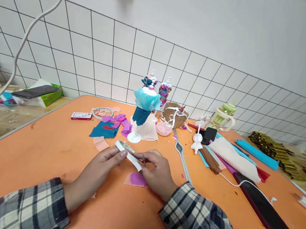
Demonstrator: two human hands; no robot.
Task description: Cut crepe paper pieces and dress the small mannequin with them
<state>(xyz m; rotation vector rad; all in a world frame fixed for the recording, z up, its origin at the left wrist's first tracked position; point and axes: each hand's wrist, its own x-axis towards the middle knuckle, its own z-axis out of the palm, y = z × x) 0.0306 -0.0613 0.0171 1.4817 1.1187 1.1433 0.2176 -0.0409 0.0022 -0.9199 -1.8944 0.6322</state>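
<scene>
My left hand (101, 166) is closed on a roll of white tape (129, 156), tilted, with its white outer band toward me. At the roll's right end my right hand (159, 171) has its fingers pinched together. A small dark metallic thing shows between those fingers, too hidden to name. Below the hands, a purple paper piece (137, 179) lies on a peach piece. Just beyond them stands a small white dress form (134, 136) on a round base, wrapped in a light-blue ruffle (146, 98) and a dark teal paper skirt (141, 115).
Teal paper (104, 130), purple scraps and a small white-and-red box (81, 116) lie left on the orange table (57, 146). Behind are two decorated figures and a pink bowl (164, 129). At right are a white figure (197, 142), paper rolls, a dark elongated device (262, 205) and a bottle (223, 118).
</scene>
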